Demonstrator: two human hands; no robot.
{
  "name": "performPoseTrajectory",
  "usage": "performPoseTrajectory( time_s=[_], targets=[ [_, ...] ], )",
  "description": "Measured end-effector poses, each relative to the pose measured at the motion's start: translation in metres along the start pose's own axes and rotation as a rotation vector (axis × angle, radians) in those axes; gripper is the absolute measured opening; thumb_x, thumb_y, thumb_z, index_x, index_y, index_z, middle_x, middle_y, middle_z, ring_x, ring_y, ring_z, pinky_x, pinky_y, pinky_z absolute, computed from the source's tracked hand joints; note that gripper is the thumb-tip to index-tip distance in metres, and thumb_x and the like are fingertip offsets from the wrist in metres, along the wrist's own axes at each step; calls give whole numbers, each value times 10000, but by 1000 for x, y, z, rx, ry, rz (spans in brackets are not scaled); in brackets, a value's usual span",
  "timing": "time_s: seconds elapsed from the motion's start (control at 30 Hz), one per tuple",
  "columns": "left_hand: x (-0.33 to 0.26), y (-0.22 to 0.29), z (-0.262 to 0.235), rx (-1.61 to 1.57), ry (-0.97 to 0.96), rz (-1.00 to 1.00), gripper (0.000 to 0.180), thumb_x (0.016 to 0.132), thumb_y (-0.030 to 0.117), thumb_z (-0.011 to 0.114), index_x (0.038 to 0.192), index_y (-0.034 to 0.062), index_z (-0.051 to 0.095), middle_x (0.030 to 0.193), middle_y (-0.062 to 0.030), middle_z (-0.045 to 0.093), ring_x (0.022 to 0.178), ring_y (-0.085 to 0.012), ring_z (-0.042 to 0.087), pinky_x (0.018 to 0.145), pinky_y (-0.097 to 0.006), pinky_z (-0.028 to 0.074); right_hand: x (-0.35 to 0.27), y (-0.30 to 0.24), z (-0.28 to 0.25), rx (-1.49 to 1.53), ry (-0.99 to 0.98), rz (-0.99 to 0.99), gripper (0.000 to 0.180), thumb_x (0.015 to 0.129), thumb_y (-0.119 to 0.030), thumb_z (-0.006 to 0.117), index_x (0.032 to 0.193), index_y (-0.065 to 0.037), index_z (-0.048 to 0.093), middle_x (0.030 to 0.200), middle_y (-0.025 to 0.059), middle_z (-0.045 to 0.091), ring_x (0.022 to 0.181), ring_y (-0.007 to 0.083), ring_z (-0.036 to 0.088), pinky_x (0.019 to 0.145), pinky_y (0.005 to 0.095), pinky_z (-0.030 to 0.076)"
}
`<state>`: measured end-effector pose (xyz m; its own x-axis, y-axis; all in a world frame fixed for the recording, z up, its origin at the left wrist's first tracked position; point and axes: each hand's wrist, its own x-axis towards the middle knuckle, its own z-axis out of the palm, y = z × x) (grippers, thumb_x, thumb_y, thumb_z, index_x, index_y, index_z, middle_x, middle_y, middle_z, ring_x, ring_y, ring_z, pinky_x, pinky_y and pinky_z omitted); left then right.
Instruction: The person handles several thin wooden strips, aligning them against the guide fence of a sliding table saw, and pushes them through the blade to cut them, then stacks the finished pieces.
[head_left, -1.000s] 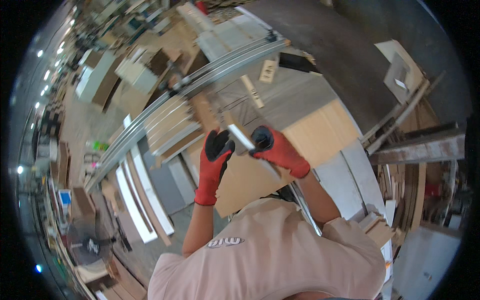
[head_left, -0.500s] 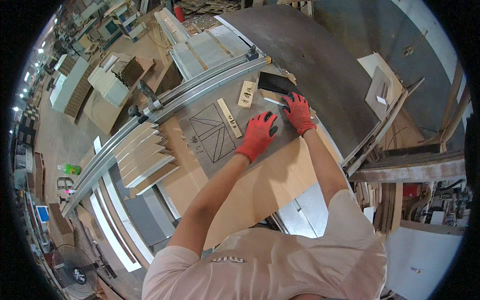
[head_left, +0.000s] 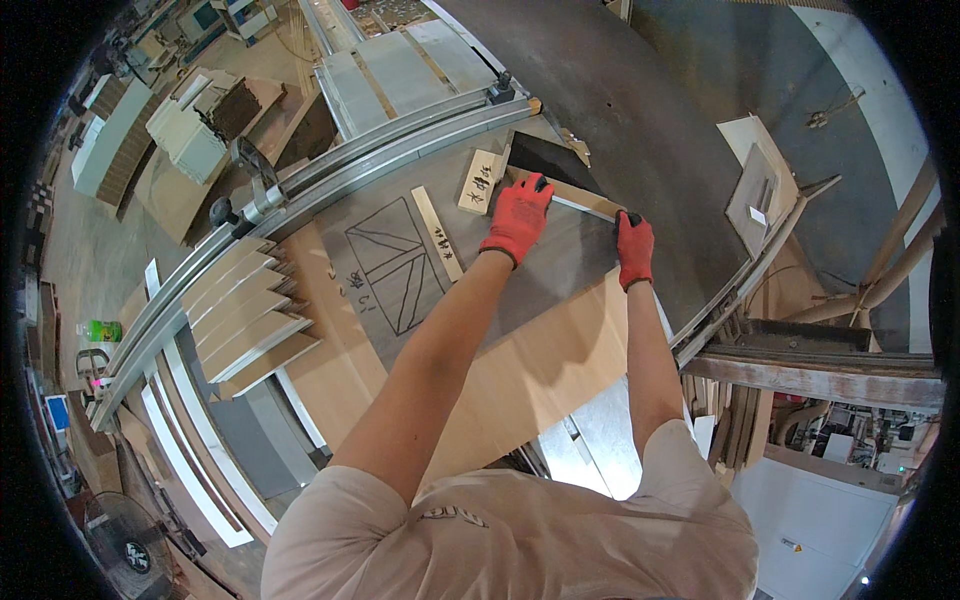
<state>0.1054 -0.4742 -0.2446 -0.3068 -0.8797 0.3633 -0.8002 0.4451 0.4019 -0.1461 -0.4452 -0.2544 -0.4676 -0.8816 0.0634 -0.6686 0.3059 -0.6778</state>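
Note:
A wooden strip with a white edge (head_left: pixel 580 203) lies at a slant on the grey board (head_left: pixel 520 285). My left hand (head_left: pixel 520 218), in a red glove with black fingertips, closes on the strip near its left end. At its right end my right hand (head_left: pixel 635 252), gloved the same way, grips the strip's tip with closed fingers. Just beyond the strip sits a black flat piece (head_left: pixel 545 162). Left of my left hand are a short wooden block with writing (head_left: pixel 480 182) and a long narrow marked stick (head_left: pixel 437 235). Black lines form a drawing (head_left: pixel 398 265) on the board.
A light wood panel (head_left: pixel 500 390) lies under the grey board. A metal rail (head_left: pixel 400 155) with a clamp (head_left: pixel 255 180) runs along the far left side. Stacked mitred boards (head_left: pixel 245 320) stand at left. A dark tabletop (head_left: pixel 640 110) spreads beyond my right hand.
My left hand has moved up from the board onto the strip. My right hand has shifted to the strip's right end. The strip now sits turned and farther right, and the view has shifted.

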Motion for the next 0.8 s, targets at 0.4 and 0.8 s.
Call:
performPoseTrajectory(
  time_s=[0.4,0.8],
  targets=[
    [4,-1,1,-57,55,-20,288,784,154,693,1069,167,653,1206,-49,576,1035,-284,610,821,-411,531,9,1,-10,-22,-153,66,465,842,-413,597,1033,6,662,1048,283,655,1002,440,623,868,488,492],
    [12,6,-14,20,-57,-80,326,781,243,717,1098,178,671,1293,-53,556,1070,-280,622,867,-399,516,-47,-95,46,-514,9,-654,335,826,-205,626,1123,-51,626,1180,155,589,1130,359,541,944,442,474]
  ],
)
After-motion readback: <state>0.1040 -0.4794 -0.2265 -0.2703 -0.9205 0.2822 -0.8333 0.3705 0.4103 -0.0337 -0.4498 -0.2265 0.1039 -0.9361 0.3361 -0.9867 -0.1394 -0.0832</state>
